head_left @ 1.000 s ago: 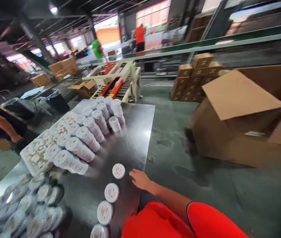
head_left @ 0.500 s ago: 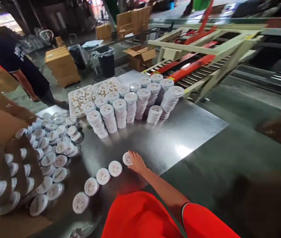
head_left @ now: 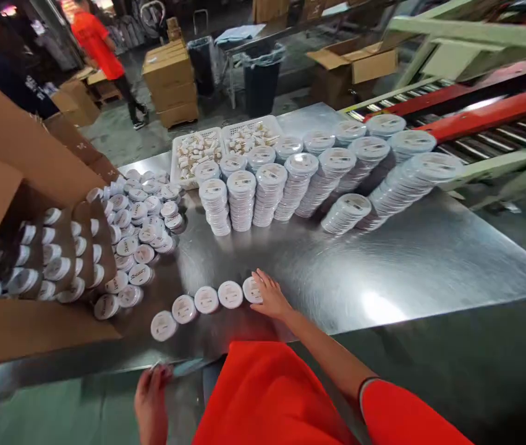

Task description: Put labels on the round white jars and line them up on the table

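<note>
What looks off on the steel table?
The short stack of tins stands out. It is far shorter than the long stacks beside it, and it sits slightly forward of their line. All the stacks lean over rather than stand upright, and the long ones look most at risk of sliding.

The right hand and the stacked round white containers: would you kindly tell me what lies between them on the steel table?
Only bare steel tabletop lies between the right hand and the stacks, in the head view.

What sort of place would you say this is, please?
Probably a factory packing floor: round white containers stacked on a steel table, an open brown cardboard carton, and a red-railed roller conveyor.
</note>
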Motion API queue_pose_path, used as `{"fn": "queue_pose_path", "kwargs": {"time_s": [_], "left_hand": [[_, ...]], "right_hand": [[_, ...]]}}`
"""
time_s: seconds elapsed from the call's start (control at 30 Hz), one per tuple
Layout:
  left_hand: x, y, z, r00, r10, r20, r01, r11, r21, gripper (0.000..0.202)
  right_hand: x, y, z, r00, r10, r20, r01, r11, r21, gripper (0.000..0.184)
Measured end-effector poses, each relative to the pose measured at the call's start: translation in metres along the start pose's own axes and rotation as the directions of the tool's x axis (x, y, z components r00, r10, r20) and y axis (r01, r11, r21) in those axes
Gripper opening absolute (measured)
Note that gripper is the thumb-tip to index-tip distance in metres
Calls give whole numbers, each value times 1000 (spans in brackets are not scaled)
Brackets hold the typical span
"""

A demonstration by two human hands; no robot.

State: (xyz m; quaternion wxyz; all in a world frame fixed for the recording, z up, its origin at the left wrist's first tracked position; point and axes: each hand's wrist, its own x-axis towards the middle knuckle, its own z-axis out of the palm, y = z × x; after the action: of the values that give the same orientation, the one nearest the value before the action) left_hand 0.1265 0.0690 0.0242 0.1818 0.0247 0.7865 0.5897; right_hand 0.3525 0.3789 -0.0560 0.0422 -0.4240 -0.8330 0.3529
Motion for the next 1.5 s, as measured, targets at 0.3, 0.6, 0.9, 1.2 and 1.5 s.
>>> {"fn": "queue_pose_path", "kwargs": {"time_s": [0.3,0.6,0.9,1.2,1.5], "left_hand": [[-33,49,96,926,149,348,-173,984,38,46],[-45,45,109,915,161,371,-201,977,73,48],[-40,34,128,905,50,422,-94,992,83,38],[-39,23,151,880,78,468,-209,949,236,51],[-36,-7,168,694,158,703,-533,768,354,31]], "right_hand": [[-38,-123,5,961,-254,109,47,540,840,33],[-48,-145,16,985,-131,114,-40,471,881,23],[-54,-127,14,998,28,49,-56,494,868,13],[-57,-110,17,987,158,18,-103,542,834,16],[-32,-11,15,864,431,-261,-135,697,704,26]]}}
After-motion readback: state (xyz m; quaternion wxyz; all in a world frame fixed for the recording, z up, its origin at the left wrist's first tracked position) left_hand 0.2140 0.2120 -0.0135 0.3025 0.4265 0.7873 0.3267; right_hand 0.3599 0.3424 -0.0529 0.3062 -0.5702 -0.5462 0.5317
